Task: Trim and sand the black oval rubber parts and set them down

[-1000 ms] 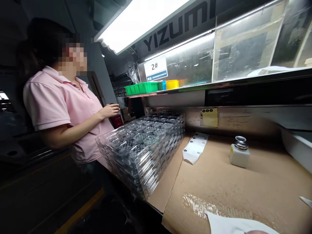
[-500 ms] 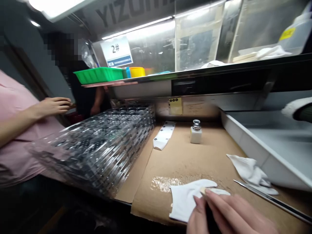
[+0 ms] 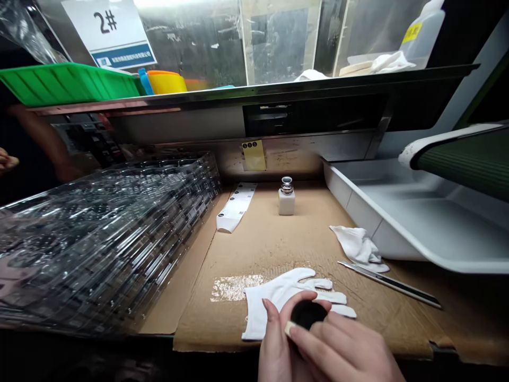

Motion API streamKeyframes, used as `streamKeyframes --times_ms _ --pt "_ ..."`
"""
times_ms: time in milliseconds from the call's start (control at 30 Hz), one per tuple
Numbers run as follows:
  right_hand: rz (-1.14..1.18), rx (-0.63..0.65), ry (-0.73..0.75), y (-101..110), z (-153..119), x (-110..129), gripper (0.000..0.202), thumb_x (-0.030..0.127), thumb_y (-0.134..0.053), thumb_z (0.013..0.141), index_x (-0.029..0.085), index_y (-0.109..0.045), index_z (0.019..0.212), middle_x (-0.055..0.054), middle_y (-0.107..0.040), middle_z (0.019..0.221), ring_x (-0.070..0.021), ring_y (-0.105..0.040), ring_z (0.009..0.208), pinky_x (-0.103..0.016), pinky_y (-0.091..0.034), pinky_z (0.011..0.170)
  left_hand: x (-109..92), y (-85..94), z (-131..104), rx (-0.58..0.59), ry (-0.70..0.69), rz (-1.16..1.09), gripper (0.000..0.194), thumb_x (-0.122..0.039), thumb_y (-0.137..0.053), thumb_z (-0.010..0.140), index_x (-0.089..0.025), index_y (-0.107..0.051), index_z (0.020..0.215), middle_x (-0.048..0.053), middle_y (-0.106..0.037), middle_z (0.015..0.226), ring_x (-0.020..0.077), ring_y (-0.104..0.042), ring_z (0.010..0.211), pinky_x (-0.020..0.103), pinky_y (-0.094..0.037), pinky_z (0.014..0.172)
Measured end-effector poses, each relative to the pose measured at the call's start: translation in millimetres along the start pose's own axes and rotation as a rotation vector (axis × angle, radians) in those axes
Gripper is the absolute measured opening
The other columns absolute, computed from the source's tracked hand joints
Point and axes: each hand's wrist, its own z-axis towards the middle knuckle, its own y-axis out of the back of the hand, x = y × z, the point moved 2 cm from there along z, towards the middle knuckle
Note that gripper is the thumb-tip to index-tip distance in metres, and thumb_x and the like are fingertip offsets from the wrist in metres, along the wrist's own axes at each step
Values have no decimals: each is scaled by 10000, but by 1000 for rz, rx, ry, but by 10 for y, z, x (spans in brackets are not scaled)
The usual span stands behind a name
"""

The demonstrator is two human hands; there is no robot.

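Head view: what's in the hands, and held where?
Round black part: left hand cups it around the rim. Right hand has a small pale block by its end, at the part's near-left edge; exact finger contacts hidden.

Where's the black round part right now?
Head view, bottom, just right of centre: the black round part is in the left hand, by the pale block in the right hand, in front of the white glove.

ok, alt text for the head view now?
The left hand holds a black round part while the right hand pinches a small pale piece at its edge, over a white glove on brown cardboard. Clear plastic trays are stacked at left; a small metal-topped bottle stands behind; a slim pointed tool and white bin lie at right.
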Motion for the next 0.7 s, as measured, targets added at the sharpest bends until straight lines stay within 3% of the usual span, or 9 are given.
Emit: streamKeyframes --times_ms 100,267,367,533,700 --pt "10 17 -75 23 1 -71 276 134 -465 839 102 -572 1091 -56 -604 705 -135 -559 654 -253 -450 564 -2 -27 18 23 -24 -51 651 -616 -228 812 -149 -678 873 111 -647 886 253 -524 1015 398 -249 995" --pt "15 43 -21 -3 18 -83 235 152 -459 849 130 -604 1033 -14 -565 602 -111 -530 565 -227 -418 502 -11 -26 24 -18 17 -46 640 -618 -256 806 -135 -668 890 110 -643 910 258 -542 990 410 -242 1005" --pt "33 43 -85 3 36 -112 265 135 -452 847 117 -575 1081 -42 -593 681 -122 -547 633 -238 -435 549 -16 -19 37 -14 -5 -69 637 -601 -242 819 -131 -661 913 117 -638 944 256 -513 1044 400 -239 1010" --pt "19 73 -21 -3 41 -94 234 164 -459 855 132 -592 1045 -10 -554 602 -107 -510 558 -224 -389 485 -7 13 66 -12 25 -32 643 -637 -277 790 -128 -661 882 118 -644 913 266 -539 991 423 -227 1013" --pt "18 60 -94 -30 43 -133 257 159 -446 857 114 -576 1074 -40 -581 690 -118 -538 634 -236 -414 548 -25 22 72 -11 7 -30 605 -619 -303 795 -141 -657 907 124 -623 974 278 -487 1077 435 -220 1019"
